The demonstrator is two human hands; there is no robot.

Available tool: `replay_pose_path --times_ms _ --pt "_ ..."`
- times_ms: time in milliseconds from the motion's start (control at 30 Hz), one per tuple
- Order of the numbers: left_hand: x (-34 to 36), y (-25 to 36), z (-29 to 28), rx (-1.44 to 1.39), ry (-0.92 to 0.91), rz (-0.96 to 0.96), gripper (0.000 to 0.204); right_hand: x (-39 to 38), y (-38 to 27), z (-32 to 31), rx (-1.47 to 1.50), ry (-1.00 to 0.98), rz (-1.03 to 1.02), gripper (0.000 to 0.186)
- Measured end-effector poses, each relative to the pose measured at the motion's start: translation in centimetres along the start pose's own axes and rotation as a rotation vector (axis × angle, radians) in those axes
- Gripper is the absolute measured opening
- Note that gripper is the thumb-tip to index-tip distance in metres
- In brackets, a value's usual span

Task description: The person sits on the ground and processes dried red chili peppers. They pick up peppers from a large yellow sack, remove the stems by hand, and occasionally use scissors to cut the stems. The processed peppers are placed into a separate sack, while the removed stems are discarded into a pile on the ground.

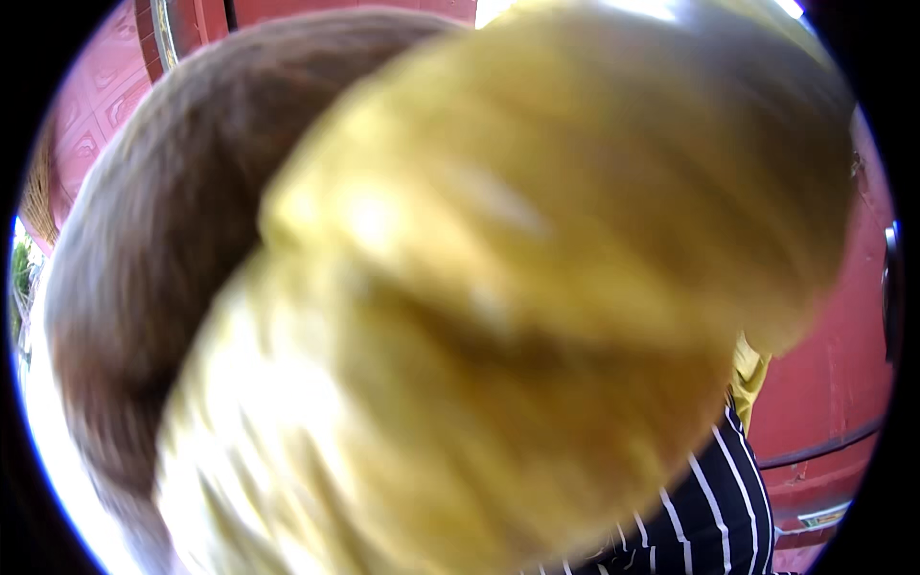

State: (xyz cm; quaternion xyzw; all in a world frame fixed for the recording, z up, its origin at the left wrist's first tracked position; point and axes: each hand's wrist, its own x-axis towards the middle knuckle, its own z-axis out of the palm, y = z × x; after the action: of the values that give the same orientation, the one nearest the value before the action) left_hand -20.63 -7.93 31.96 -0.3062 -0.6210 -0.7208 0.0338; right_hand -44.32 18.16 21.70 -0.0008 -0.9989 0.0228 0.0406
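Note:
A yellow sleeved arm [537, 316], badly smeared by motion, fills most of the view very close to the lens; I cannot tell whether it is mine. Behind it on the left curves a dark, blurred shape [144, 287], too smeared to make out. Black cloth with white stripes [714, 498] shows at the lower right, below a smaller fold of yellow cloth [752, 374]. I cannot make out my left hand or my right hand, their fingers, or anything they hold.
Red panelled surfaces [824, 393] lie behind on the right, crossed low down by a dark cable or tube [819, 447]. Pink patterned panels [96, 96], straw-like bristles [40, 187] and some greenery [21, 268] show at the left edge.

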Motion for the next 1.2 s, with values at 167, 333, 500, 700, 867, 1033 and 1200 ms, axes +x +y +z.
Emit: replay_pose_path --times_ms 167,333,500,700,867,1033,1200 --pt "-0.3 -0.7 0.7 -0.336 -0.202 -0.187 0.046 1.8 0.4 1.0 -0.020 0.002 0.027 0.040" --pt "-1.0 -1.4 0.7 -0.627 -0.403 -0.361 0.046 1.2 1.6 0.9 -0.044 -0.010 0.039 0.039" --pt "-2.4 -1.4 2.0 -0.980 -0.513 -0.488 0.046 1.5 2.2 1.4 -0.045 -0.022 0.059 0.039" --pt "-3.1 -1.7 1.6 -1.057 -0.516 -0.571 0.046 1.9 2.5 1.2 -0.027 -0.008 0.052 0.039" --pt "-3.3 -1.2 1.6 -1.067 -0.506 -0.658 0.046 2.2 2.7 1.0 -0.009 0.001 0.043 0.038" --pt "-4.3 0.0 1.0 -1.058 -0.467 -0.720 0.047 0.3 4.0 -1.2 -0.001 0.010 0.027 0.038" --pt "-4.1 1.4 0.2 -0.945 -0.372 -0.780 0.047 -6.4 7.0 -4.0 0.016 -0.007 0.046 0.038"
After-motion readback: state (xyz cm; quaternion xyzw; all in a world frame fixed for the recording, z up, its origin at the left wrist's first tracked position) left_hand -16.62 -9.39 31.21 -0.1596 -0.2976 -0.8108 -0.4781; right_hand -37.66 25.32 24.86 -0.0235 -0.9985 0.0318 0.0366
